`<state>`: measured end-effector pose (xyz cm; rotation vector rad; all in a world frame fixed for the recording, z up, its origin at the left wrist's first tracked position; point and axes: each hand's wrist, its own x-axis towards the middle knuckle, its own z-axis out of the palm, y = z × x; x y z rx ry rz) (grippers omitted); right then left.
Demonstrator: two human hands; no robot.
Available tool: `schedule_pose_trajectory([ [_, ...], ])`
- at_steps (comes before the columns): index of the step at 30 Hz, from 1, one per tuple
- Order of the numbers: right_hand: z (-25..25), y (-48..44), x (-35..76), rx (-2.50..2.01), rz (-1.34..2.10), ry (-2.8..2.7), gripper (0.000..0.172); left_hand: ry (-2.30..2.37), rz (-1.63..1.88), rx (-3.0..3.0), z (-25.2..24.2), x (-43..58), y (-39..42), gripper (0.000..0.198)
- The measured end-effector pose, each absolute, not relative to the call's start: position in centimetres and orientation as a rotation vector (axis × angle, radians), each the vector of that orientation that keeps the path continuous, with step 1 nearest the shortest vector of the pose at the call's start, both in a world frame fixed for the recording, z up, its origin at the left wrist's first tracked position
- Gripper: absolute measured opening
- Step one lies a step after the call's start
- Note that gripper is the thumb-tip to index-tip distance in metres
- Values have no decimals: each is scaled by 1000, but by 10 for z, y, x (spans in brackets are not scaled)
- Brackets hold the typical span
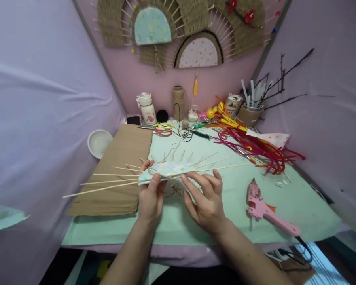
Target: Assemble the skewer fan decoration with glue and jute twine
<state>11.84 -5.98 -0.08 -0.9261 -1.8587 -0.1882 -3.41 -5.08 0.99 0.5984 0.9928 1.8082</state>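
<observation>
A half-round fan piece (172,169) covered in pale blue patterned cloth is held above the table, with thin wooden sticks fanning out from it to both sides. My left hand (152,192) grips its left end, thumb on the near face and fingers behind. Beside its lower right edge is my right hand (204,194), fingers spread and index fingertip touching the edge. A strand of twine runs along the near edge of the cloth. Under the fan hangs a small tangle of brown twine (174,190), partly hidden by the hands.
A pink glue gun (269,215) lies at the right. Corrugated cardboard (121,158) covers the table's left side. Farther back are red-handled scissors (163,132), green-handled pliers (201,134), a twine spool (178,103), a white bottle (147,109) and red pipe cleaners (264,152).
</observation>
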Motion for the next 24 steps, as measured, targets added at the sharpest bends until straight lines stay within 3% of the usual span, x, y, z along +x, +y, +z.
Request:
schedule_pose_trajectory([
  [7,5,-62,120,-786,-209,-1816,72,1005,1818,542,25,-21,-55,49],
  [16,8,-66,116,-803,-209,-1859,75,980,1837,577,41,-12,-58,45],
  [24,15,-68,116,-762,-207,-1872,64,980,1872,575,42,-9,-55,47],
])
